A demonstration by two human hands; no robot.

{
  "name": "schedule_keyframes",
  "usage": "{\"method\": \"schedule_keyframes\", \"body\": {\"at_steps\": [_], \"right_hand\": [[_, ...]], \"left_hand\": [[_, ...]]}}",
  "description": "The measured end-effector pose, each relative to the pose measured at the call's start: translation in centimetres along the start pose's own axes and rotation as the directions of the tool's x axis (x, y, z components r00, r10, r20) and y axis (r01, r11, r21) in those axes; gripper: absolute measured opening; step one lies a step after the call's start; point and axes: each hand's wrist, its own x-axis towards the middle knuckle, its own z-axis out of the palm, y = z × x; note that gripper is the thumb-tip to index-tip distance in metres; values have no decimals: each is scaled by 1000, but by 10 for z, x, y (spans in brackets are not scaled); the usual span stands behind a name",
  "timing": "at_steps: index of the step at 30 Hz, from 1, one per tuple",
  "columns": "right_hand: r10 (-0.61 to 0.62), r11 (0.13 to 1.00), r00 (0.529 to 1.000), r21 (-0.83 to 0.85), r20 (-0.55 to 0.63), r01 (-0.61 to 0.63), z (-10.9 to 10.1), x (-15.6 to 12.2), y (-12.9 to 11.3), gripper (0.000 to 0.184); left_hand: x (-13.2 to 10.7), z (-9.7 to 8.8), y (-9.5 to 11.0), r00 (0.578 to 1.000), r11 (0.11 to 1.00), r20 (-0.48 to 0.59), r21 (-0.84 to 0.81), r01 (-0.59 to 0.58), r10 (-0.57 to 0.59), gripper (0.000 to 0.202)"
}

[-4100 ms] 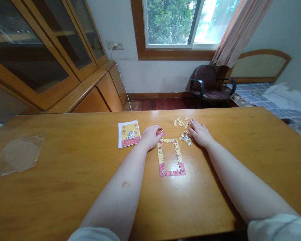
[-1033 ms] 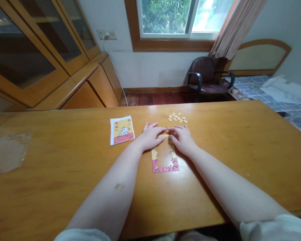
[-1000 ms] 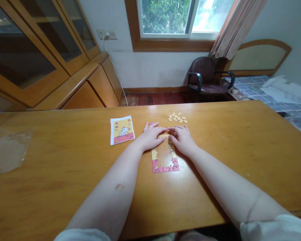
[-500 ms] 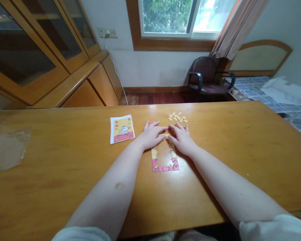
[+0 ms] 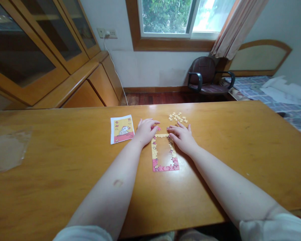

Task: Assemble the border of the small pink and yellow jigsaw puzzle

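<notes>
A rectangular jigsaw border lies on the table, yellow at its far part and pink along its near edge, with bare wood inside. My left hand rests by its far left corner, fingers stretched over a few loose pink puzzle pieces, partly hidden. Across from it, my right hand is open, thumb touching the far right corner. Its index fingertip is at a small dark-marked puzzle piece; whether it presses on it I cannot tell. Beyond that hand lies a heap of yellow puzzle pieces.
A picture card with a white animal on yellow and pink lies left of my left hand. Clear plastic wrapping sits at the table's left. Behind the wooden table stand a brown armchair and a glass-door cabinet.
My left hand has moved left, away from the border's far edge, uncovering that edge and some pink pieces. My right hand has shifted slightly, its fingers still near the far right corner.
</notes>
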Motion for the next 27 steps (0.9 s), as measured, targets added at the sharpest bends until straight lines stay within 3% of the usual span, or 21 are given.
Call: {"method": "schedule_keyframes", "body": {"at_steps": [6, 12, 16, 21, 24, 27], "right_hand": [[-18, 999, 999, -43, 39, 20, 1, 1, -1, 34], [132, 989, 982, -54, -138, -140, -2, 5, 9, 26], [183, 971, 975, -131, -127, -199, -7, 5, 12, 16], [225, 949, 963, -191, -151, -252, -9, 3, 8, 16], [172, 962, 970, -183, -171, -203, -9, 3, 6, 17], [85, 979, 990, -176, -112, -104, -9, 3, 3, 16]], "left_hand": [[0, 0, 1, 1000, 1000, 17, -8, 5, -5, 26], [1, -2, -2, 1000, 999, 9, -35, -8, 9, 25], [2, -3, -4, 1000, 998, 11, -60, -9, 10, 26], [2, -3, -5, 1000, 997, 23, -81, -1, 3, 28], [3, -1, -7, 1000, 996, 23, -94, -11, 13, 28], [3, 1, -9, 1000, 995, 18, -104, -8, 10, 28]]}}
